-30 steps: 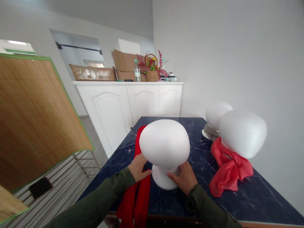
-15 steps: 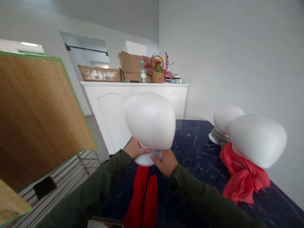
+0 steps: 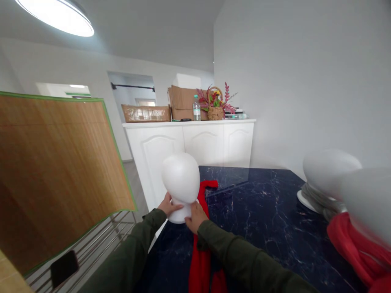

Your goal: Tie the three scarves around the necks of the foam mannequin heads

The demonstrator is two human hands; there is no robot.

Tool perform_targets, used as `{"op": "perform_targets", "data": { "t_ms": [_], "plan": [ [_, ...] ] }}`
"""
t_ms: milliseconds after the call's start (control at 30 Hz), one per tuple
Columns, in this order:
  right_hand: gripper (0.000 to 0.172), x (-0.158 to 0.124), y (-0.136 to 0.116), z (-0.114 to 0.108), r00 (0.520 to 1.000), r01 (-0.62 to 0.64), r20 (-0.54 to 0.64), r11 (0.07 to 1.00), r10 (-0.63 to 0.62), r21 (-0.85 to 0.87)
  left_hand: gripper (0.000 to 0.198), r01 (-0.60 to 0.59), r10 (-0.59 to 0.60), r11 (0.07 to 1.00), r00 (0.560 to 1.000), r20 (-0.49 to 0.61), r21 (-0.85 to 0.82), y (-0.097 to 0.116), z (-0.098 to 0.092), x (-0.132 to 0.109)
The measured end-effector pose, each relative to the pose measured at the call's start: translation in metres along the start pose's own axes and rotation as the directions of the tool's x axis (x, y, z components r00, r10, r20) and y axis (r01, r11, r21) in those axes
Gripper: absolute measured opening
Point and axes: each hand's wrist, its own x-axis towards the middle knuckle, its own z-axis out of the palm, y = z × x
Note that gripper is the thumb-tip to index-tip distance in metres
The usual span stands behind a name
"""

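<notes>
A plain white mannequin head point(image 3: 181, 175) stands upright near the left edge of the dark marbled tabletop point(image 3: 244, 211). My left hand point(image 3: 168, 206) wraps the left side of its neck, thumb across the front. On the right side of the neck, my right hand point(image 3: 197, 217) grips it low, near the base. A red scarf point(image 3: 200, 260) lies lengthwise on the table beside and partly behind the head, running under my right forearm toward me; the forearm hides part of it.
At right stand two more white mannequin heads, one with a grey scarf point(image 3: 320, 199), the nearer with a coral-red scarf point(image 3: 354, 240). Behind is a white cabinet point(image 3: 165, 150) bearing boxes, a bottle point(image 3: 196, 109) and a flower basket point(image 3: 215, 113). A bamboo mat point(image 3: 61, 175) hangs over a metal rack at left.
Both hands have moved the mannequin head farther away from me, toward the table's left edge. More of the red scarf now shows to its right. The view has shifted.
</notes>
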Motion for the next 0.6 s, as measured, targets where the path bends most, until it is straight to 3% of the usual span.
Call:
{"op": "perform_targets", "data": {
  "t_ms": [133, 300, 467, 600],
  "plan": [
    [0.078, 0.003, 0.020, -0.007, 1.000, -0.002, -0.030, 1.000, 0.002, -0.019, 0.102, -0.049, 0.050, 0.999, 0.996, 0.079, -0.016, -0.014, 0.022, 0.025],
    [0.077, 0.006, 0.039, -0.011, 0.995, -0.089, -0.055, 0.994, 0.085, -0.065, 0.091, -0.113, 0.122, 0.992, 0.973, 0.198, -0.059, -0.012, 0.044, 0.055],
    [0.074, 0.001, 0.046, -0.014, 0.998, -0.059, -0.014, 0.998, 0.059, -0.015, 0.086, -0.091, 0.101, 0.995, 0.957, 0.271, -0.048, -0.008, 0.040, 0.063],
    [0.061, -0.015, 0.050, -0.025, 0.990, -0.027, -0.133, 0.997, 0.037, 0.078, 0.088, -0.080, 0.083, 0.997, 0.958, 0.274, -0.020, -0.013, 0.038, 0.051]
  ]
}}
